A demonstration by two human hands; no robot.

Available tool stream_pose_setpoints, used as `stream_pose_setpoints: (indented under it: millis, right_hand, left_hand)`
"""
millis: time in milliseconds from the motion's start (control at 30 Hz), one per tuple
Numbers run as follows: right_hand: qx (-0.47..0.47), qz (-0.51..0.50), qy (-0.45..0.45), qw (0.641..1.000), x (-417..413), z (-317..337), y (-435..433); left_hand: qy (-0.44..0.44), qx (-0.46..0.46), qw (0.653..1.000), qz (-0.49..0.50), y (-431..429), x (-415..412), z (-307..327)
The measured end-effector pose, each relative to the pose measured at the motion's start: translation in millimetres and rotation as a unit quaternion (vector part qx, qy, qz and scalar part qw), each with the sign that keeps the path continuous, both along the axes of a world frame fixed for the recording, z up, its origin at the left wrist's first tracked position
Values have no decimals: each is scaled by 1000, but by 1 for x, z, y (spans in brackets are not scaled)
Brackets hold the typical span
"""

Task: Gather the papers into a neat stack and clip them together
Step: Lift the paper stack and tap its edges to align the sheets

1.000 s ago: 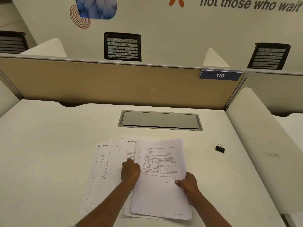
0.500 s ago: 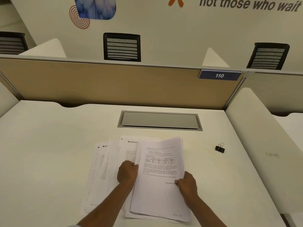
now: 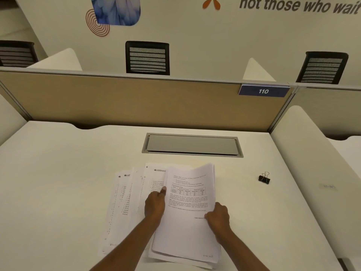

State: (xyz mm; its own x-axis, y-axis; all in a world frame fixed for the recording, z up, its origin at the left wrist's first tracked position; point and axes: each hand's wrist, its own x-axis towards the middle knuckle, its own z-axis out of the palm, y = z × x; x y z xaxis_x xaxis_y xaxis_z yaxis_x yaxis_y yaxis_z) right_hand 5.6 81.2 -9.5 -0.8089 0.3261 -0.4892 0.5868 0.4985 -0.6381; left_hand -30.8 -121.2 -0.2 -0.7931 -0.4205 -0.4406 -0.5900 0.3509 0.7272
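Several printed white papers (image 3: 129, 202) lie fanned out on the white desk (image 3: 58, 173) in front of me. A thicker bundle of sheets (image 3: 187, 227) rests on top at the right, slightly lifted at its far edge. My right hand (image 3: 217, 218) pinches that bundle's right edge. My left hand (image 3: 155, 206) grips the bundle's left edge, thumb on top, fingers under or against it, over the fanned sheets. A black binder clip (image 3: 264, 178) with its silver handles up sits alone on the desk, well to the right of the papers.
A grey metal cable hatch (image 3: 192, 145) is set into the desk just beyond the papers. A tan partition (image 3: 136, 102) with a blue "110" plate (image 3: 263, 91) closes the far side. A white divider (image 3: 316, 163) rises on the right.
My left hand slid from resting on the fanned sheets to the left edge of the top bundle and took hold of it. The bundle's far edge has lifted slightly. The right hand stayed put.
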Motion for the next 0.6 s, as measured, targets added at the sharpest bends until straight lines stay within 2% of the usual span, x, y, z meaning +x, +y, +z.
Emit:
stream_pose_setpoints:
  millis: [200, 467, 600]
  right_hand:
    - [-115, -23, 12, 993, 3, 28, 0]
    - [-228, -88, 59, 968, 4, 36, 3]
    - [-331, -131, 0, 934, -6, 26, 10]
  left_hand:
    - [-34, 25, 997, -72, 5, -1, 1]
    - [37, 96, 992, -75, -1, 7, 5]
    - [59, 135, 986, -75, -10, 11, 10]
